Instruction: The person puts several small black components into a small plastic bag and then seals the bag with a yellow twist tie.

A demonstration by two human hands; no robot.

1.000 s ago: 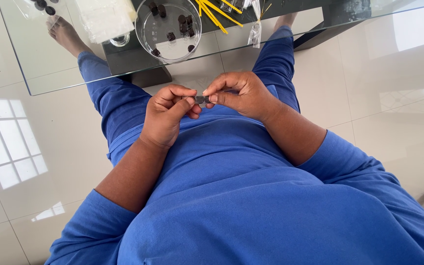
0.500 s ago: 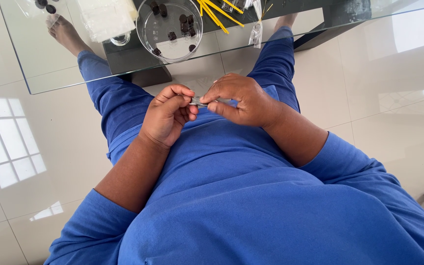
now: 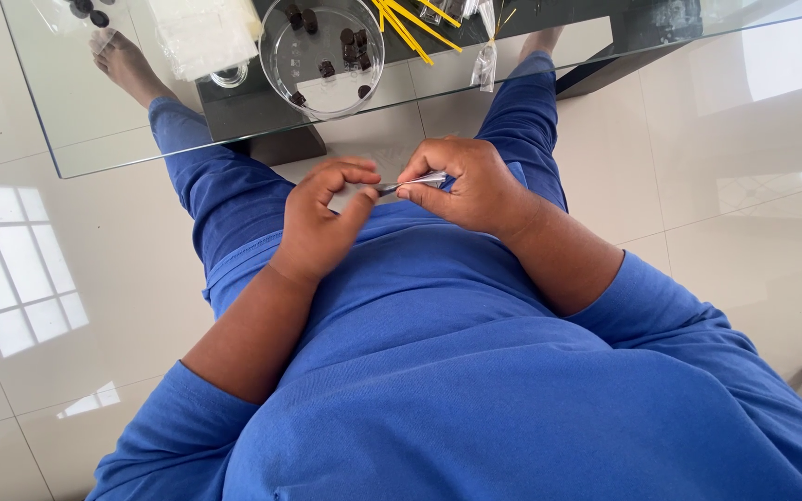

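Note:
I sit with both hands over my lap, in blue clothes. My right hand (image 3: pixel 471 190) pinches a thin silvery tool (image 3: pixel 417 181), like tweezers, whose tip points left. My left hand (image 3: pixel 322 223) is curled beside it, thumb and forefinger apart in a C around the tool's tip, the thumb pad close to or touching it. I see nothing held in the left fingers.
A glass table (image 3: pixel 95 153) lies just ahead of my knees. On it stand a round clear dish (image 3: pixel 280 79) with several small dark pieces, yellow sticks (image 3: pixel 406 26), a clear plastic bag (image 3: pixel 201 32) and a small clear packet (image 3: pixel 485 65). Glossy pale floor tiles surround me.
A small dark piece pinched between both hands is no longer visible. My left fingers have opened and drawn slightly away, while the right hand keeps the silvery tool.

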